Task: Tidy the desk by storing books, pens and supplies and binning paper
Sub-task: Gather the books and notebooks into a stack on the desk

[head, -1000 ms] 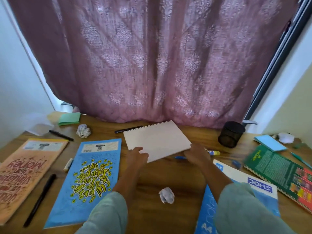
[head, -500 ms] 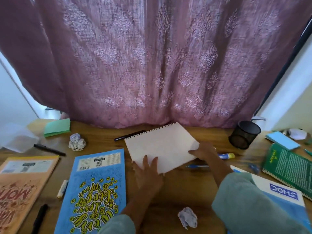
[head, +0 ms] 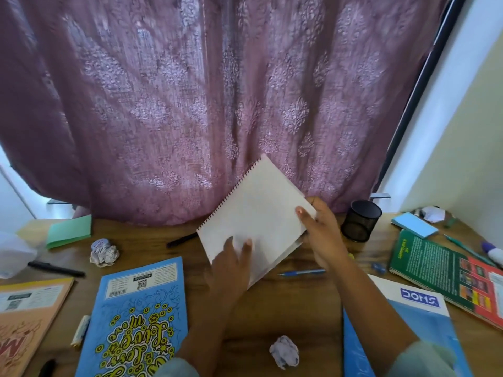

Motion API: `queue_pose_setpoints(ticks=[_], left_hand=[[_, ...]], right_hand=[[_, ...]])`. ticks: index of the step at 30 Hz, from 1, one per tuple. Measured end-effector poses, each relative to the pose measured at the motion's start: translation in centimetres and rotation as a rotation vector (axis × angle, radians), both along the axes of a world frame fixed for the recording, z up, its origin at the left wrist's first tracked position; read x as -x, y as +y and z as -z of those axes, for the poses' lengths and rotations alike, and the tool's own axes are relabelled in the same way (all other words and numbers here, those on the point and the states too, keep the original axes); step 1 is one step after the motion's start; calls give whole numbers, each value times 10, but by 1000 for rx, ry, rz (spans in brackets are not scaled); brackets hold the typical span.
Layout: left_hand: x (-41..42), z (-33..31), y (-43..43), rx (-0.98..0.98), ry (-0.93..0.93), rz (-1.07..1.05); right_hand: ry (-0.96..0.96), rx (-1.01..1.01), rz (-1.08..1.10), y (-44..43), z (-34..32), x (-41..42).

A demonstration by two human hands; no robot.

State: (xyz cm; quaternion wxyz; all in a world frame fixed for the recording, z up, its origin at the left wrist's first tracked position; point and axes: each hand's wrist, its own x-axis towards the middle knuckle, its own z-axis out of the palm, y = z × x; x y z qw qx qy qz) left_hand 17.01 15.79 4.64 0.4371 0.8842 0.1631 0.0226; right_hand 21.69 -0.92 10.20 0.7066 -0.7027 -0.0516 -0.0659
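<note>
Looked down from a head camera onto a cluttered wooden desk [head: 299, 308] backed by a mauve patterned curtain [head: 190, 104].

Held a white spiral notebook [head: 255, 221] up off the desk, tilted, wire binding along its upper left edge, far corner against the curtain. Gripped its right edge with the right hand [head: 324, 235]: thumb laid across the top face, other fingers curled underneath, mostly hidden. Pressed the left hand [head: 231, 265] flat against the lower corner, fingers [head: 246, 246] straight and close together, clasping nothing; slightly blurred.

Judged to be the book-storing step, with the task barely begun. Lying on the desk and not yet dealt with:
- blue book with yellow lettering [head: 138, 322], near left
- orange book [head: 24, 317], far left
- green book [head: 446, 270] and blue drawing pad [head: 408, 322], right
- blue pen [head: 302, 272], just under the notebook
- black pen [head: 55, 268], left
- two crumpled paper balls, one front centre [head: 284, 352], one left [head: 104, 253]
- black mesh pen cup [head: 360, 220], upright beside the right hand

Called for next, most likely: carrying the notebook level to a storage spot or stacking it with the other books. Showed no shelf, drawer or bin anywhere in view.
</note>
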Motion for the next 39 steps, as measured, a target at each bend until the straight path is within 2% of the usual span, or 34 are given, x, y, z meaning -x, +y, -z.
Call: queue_pose_setpoints(ticks=[4, 7, 9, 11, 13, 14, 16, 20, 22, 24, 26, 29, 33, 36, 39], left_hand=[[8, -79, -15, 750, -243, -53], [28, -119, -21, 1213, -215, 69], [44, -133, -23, 1410, -259, 88], [63, -141, -31, 1482, -248, 116], [78, -144, -47, 1408, -171, 181], [83, -141, -55, 1353, -113, 183], [89, -130, -77, 1257, -44, 180], [99, -93, -128, 1163, 18, 127], [106, -69, -151, 1114, 86, 142], [111, -41, -171, 1029, 156, 176], [113, -12, -187, 903, 218, 196], [121, 17, -204, 646, 299, 177], [139, 38, -216, 330, 157, 204], [143, 52, -219, 73, 49, 245], [144, 66, -215, -130, 60, 265]], right_hand=[[-402, 108, -71, -28, -50, 43], [-687, 333, -84, -53, -72, 76], [-816, 498, -88, -75, -71, 95], [-871, 600, -94, -103, -62, 110], [-776, 580, -40, -131, -46, 126], [-666, 497, -2, -144, -36, 135], [-415, 171, 95, -164, -16, 150], [115, -715, 328, -216, 29, 175], [293, -869, 278, -238, 52, 193], [455, -739, 210, -252, 66, 212], [521, -511, 172, -257, 70, 230], [542, -61, 332, -258, 82, 246], [526, 147, 379, -258, 115, 256], [511, 223, 342, -253, 120, 257], [496, 337, 326, -247, 116, 251]])
